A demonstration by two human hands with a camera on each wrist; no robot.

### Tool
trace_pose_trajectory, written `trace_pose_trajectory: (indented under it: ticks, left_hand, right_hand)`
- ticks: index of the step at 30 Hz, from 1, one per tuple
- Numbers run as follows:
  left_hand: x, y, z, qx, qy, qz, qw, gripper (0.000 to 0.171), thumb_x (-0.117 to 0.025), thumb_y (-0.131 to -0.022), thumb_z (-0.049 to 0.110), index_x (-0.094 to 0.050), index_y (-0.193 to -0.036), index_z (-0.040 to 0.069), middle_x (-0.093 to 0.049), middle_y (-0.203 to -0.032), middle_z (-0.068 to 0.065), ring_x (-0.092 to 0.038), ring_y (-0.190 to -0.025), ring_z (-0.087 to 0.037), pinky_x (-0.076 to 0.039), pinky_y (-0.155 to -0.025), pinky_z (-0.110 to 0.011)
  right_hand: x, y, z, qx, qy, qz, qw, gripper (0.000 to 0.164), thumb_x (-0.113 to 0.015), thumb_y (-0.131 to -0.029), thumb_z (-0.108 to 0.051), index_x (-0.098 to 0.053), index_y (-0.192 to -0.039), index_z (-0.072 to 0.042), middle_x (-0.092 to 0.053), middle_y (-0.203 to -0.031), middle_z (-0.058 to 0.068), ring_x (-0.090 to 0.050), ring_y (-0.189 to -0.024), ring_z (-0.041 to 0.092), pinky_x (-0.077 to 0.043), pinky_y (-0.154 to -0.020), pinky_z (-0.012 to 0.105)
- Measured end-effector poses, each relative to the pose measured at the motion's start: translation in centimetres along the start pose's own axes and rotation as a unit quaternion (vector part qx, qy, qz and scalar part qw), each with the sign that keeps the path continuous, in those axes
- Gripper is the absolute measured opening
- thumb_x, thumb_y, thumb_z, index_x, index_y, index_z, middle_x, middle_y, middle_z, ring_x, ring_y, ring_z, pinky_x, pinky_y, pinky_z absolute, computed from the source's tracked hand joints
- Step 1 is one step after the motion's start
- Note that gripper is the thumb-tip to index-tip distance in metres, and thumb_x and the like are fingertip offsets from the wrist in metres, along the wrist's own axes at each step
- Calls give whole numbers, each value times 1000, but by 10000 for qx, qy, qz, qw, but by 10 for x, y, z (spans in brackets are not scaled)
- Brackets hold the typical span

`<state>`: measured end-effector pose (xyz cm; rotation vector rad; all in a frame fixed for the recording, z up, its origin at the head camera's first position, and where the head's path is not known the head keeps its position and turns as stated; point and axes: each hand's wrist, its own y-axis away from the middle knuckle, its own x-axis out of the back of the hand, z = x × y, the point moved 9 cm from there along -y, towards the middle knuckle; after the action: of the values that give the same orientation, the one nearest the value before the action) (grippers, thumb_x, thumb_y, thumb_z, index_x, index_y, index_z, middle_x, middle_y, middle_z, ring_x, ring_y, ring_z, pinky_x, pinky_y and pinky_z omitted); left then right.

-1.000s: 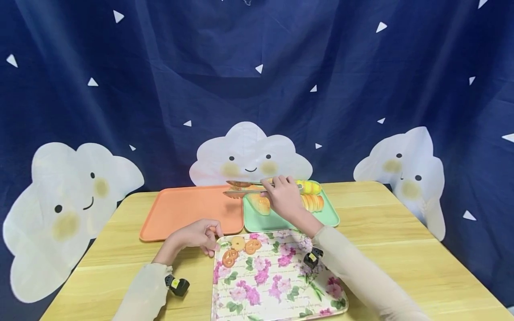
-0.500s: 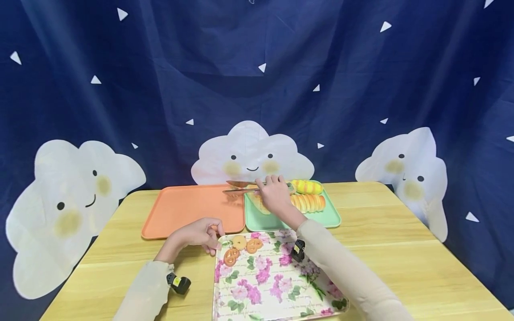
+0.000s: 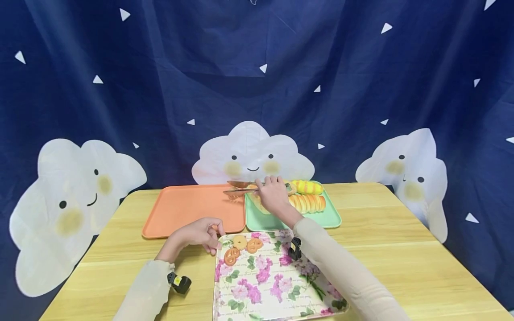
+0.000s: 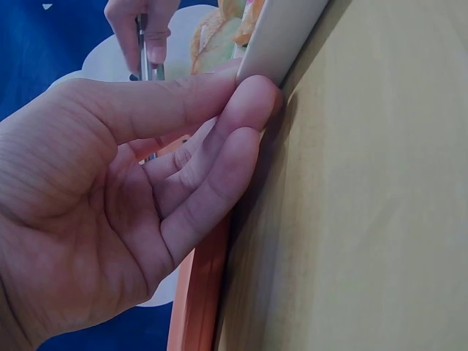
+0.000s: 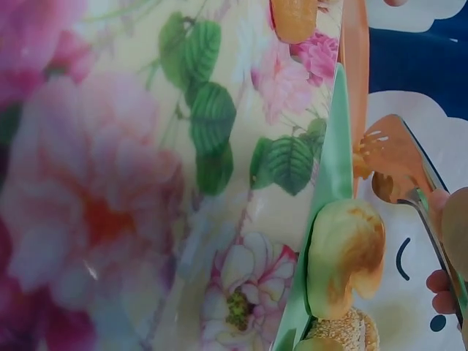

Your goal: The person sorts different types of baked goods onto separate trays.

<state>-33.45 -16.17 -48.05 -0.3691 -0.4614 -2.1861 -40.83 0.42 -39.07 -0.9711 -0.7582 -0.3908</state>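
My left hand [image 3: 198, 232] pinches the far left corner of a floral tray [image 3: 277, 285]; in the left wrist view, thumb and finger meet at its pale rim [image 4: 274, 44]. Two pretzel-shaped cookies [image 3: 231, 257] and a round cookie [image 3: 239, 242] lie by that corner. My right hand [image 3: 275, 196] grips metal tongs [image 3: 241, 191], their spread tips pointing left over the orange tray's right edge, nothing between them. Below this hand, the green tray [image 3: 331, 220] carries a yellow-striped roll [image 3: 308, 187], a ridged loaf [image 3: 313, 203] and a golden bun [image 5: 347, 256], partly hidden.
An orange tray [image 3: 192, 207] lies at the back left, against the green one. The floral tray sits in front of both, on a wooden table [image 3: 401, 249]. A blue curtain [image 3: 225, 89] with white clouds hangs behind the table's far edge.
My right hand has slid left along the tongs, closer to their tips, uncovering more of the ridged loaf. The tongs' tips stay about in place. My left hand keeps to the tray corner.
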Motion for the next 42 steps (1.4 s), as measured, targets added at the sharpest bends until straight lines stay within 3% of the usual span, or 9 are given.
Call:
trace_pose_trajectory:
  ticks: [7,18,26,34,38,42]
  left_hand:
    - [0,0,-1,42,-45,13,10000,23,-73,-85,-2,-56,-100,-6,-69,-68,-8,-70,-62,-18,-61,-60,-31]
    - [0,0,-3,44,-2,-16,10000,20,-72,-86,-4,-56,-99,-6,-68,-66,-7,-70,-61,-17,-60,-58,-30]
    - [0,-1,-2,2,60,-30,10000,20,-72,-86,-3,-57,-100,-5,-68,-67,-8,-70,-62,-18,-61,-60,-31]
    - [0,-1,-2,58,94,-48,9999,21,-71,-86,-3,-57,-100,-5,-67,-66,-7,-71,-63,-18,-60,-60,-30]
    - [1,-2,-2,67,85,-27,9999,21,-72,-86,-3,-57,-100,-5,-68,-66,-7,-70,-62,-18,-60,-59,-29]
    - [0,-2,-4,100,113,-31,9999,22,-73,-85,-3,-56,-99,-6,-69,-67,-6,-70,-62,-17,-60,-59,-30]
  right_hand:
    - [-5,0,2,-28,-96,-311,9995,34,-68,-95,-43,-64,-115,-15,-64,-86,9,-59,-82,26,-44,-73,37]
    - [-4,1,6,-7,-143,-256,9996,38,-68,-95,-45,-65,-118,-16,-65,-88,10,-59,-82,27,-44,-72,37]
    - [12,9,12,51,-530,62,9986,41,-71,-93,-43,-66,-124,-17,-67,-91,11,-61,-81,29,-47,-67,39]
    - [42,27,18,601,-1052,499,9914,44,-74,-90,-41,-67,-124,-14,-68,-93,13,-65,-77,27,-51,-53,36]
    - [58,43,21,1048,-1423,657,9821,47,-70,-90,-43,-69,-126,-13,-63,-86,8,-55,-66,20,-39,-49,26]
    - [68,62,26,1565,-1882,710,9670,49,-58,-97,-48,-70,-128,-12,-59,-82,5,-43,-62,15,-24,-51,21]
